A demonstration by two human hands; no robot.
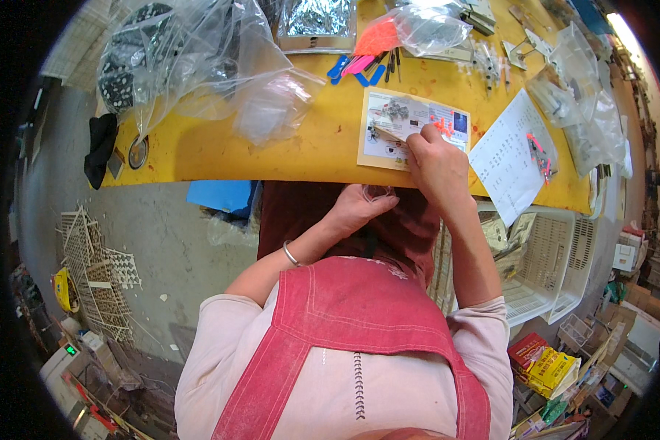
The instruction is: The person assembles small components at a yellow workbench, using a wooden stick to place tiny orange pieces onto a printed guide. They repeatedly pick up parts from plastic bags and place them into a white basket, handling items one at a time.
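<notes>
A printed card or sheet (374,152) with a tan border lies near the table's front edge. On it rest a small heap of grey metal-like bits (397,110), a few dark bits (374,134) and a scatter of orange-pink pieces (440,125). My right hand (438,163) is over the card, its fingers pinching a thin pale stick-like tool (393,134) that points left toward the dark bits. Just below the table edge, my left hand (359,211) is curled around a small round clear-rimmed thing (376,192); its kind cannot be made out.
Blue, pink and black slim tools (370,70) lie behind the card. Large clear plastic bags (198,66) cover the left back. A handwritten sheet (512,158) lies at right, with a small bag of parts (541,158) on it. A white plastic crate (543,257) stands below.
</notes>
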